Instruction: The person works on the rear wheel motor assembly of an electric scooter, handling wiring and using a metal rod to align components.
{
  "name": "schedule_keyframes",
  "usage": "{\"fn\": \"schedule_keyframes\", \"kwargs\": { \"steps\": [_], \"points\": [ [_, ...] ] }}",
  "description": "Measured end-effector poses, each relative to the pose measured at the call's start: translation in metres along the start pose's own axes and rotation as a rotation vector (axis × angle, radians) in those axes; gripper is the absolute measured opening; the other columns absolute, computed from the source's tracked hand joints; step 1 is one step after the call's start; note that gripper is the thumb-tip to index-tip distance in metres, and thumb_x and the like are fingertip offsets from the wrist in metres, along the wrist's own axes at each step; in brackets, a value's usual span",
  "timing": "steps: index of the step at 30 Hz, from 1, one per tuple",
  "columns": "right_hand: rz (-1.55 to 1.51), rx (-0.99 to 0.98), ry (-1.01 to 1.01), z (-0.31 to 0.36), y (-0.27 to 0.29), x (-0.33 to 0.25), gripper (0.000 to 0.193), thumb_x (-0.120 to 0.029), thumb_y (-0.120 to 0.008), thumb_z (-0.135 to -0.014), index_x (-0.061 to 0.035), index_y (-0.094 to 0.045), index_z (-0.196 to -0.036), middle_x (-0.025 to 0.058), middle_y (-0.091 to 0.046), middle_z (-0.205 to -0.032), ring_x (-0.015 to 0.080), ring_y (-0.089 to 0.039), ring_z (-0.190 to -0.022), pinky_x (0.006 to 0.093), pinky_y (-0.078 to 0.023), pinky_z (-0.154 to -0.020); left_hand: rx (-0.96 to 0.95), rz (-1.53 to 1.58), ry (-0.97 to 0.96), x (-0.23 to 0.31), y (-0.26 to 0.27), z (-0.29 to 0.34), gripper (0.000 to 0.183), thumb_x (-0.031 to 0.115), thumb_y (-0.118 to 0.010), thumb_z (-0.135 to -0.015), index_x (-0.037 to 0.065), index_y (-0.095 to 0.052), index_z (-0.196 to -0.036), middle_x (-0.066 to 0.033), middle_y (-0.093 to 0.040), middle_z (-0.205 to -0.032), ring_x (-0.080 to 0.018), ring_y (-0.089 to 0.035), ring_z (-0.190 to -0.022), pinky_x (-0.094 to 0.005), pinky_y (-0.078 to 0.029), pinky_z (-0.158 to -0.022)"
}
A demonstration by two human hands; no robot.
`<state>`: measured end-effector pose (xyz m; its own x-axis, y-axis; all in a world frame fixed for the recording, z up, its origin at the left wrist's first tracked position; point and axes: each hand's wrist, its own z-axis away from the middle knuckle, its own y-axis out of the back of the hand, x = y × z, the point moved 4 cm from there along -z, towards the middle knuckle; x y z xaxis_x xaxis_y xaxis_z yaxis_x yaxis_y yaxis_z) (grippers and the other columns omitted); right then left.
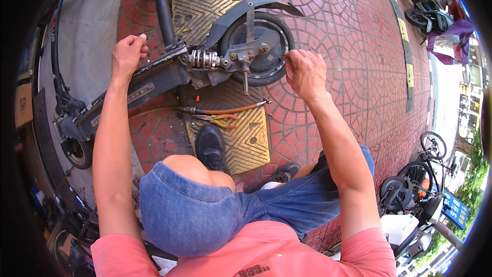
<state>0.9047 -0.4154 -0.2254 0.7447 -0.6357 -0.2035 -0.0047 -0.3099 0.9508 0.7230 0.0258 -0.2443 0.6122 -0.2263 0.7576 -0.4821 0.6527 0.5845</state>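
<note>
A black electric scooter lies on its side on the red paving, which is made of small stones set in fan patterns. Its rear wheel, a round black rubber tyre under a curved matte mudguard, rests at the far side, above a yellow ribbed ramp plate. Beside the wheel sits a short shiny coil spring of bare metal.

The left hand is closed in a loose fist and presses on the flat deck of the scooter, to the left of the spring. The right hand is at the right edge of the tyre, fingers pressed together, pinching something small and thin at the rim; what it is I cannot tell.

Nearer, on the ramp plate, lie an orange hose with a metal end and pliers with yellow handles. A dark shoe stands just beside them. The person wears blue denim shorts and a pink shirt. More scooters stand well apart on the right.
</note>
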Motion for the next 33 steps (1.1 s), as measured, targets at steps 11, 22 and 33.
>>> {"fn": "schedule_keyframes", "kwargs": {
  "steps": [11, 22, 33],
  "points": [
    [-0.253, -0.343, -0.467, -0.013, -0.010, 0.024, 0.036, -0.036, -0.070, -0.098, -0.0025, -0.073, -0.086, 0.0177, -0.073, -0.076, 0.0353, -0.072, -0.075, 0.0456, -0.055, -0.070, -0.040, 0.026, -0.001, 0.000, 0.001, 0.000, 0.035, 0.039, -0.063, -0.104, 0.007, -0.069, -0.091, -0.0013, -0.069, -0.080, -0.0072, -0.058, -0.062, -0.0238, -0.046, -0.051],
    [-0.432, -0.126, -0.127, -0.012, -0.008, 0.011, 0.010, -0.012, -0.072, -0.092, -0.0027, -0.069, -0.095, 0.0159, -0.076, -0.087, 0.0333, -0.074, -0.079, 0.0419, -0.057, -0.070, -0.051, 0.079, 0.010, -0.003, 0.002, -0.001, 0.034, 0.038, -0.063, -0.105, 0.008, -0.068, -0.090, 0.0000, -0.068, -0.080, -0.0064, -0.057, -0.061, -0.0230, -0.044, -0.049],
    [0.005, -0.264, -0.174, -0.019, -0.012, 0.013, 0.042, -0.037, -0.065, -0.100, -0.0041, -0.065, -0.073, 0.0184, -0.066, -0.065, 0.0402, -0.070, -0.071, 0.0497, -0.054, -0.067, -0.054, 0.080, 0.024, 0.004, 0.002, 0.002, 0.036, 0.038, -0.067, -0.101, 0.004, -0.071, -0.090, -0.0020, -0.071, -0.083, -0.0101, -0.065, -0.073, -0.0279, -0.050, -0.064]
  ]
}}
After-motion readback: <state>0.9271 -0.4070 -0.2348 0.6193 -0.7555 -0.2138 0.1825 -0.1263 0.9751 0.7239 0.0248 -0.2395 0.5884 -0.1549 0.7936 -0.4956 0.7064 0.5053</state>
